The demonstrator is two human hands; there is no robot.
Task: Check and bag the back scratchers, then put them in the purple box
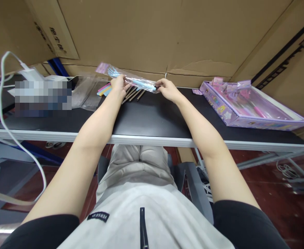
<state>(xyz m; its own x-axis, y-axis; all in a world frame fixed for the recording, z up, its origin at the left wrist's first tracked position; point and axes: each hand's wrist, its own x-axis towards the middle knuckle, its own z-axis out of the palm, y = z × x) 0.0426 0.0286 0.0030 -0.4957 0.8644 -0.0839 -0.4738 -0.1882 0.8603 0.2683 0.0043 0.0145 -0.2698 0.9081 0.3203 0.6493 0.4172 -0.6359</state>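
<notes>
Head view, clock centred on the bag, 12 pointing away from the wearer. Left hand [119,85]: thumb and fingers closed around the clear bag [130,79], gripping it near its 9 o'clock end. Right hand [167,90]: thumb and index pinching the bag's 3 o'clock end, other fingers curled; a small dark bit at those fingertips, can't tell what. Bag is up off the table between both hands, tilted slightly, left end higher. Inside: light-blue stick [141,84], hand-shaped end toward 9. Purple header [102,67] on the bag's tip, beyond the left hand.

Below, at 6 to 7: metal rods [132,97] lying side by side on the black table [152,117]. At 8, just beside the left wrist: pink, yellow and blue handles [105,90], bunched. Further out toward 9: flat clear sleeves [86,91], then a white plug [32,73] with a white cable [0,93] looping down; patch under it is pixelated, can't read. At 3, well apart: purple box [255,123], open, pink packaged items [258,110] inside. At 12: cardboard wall [152,38].
</notes>
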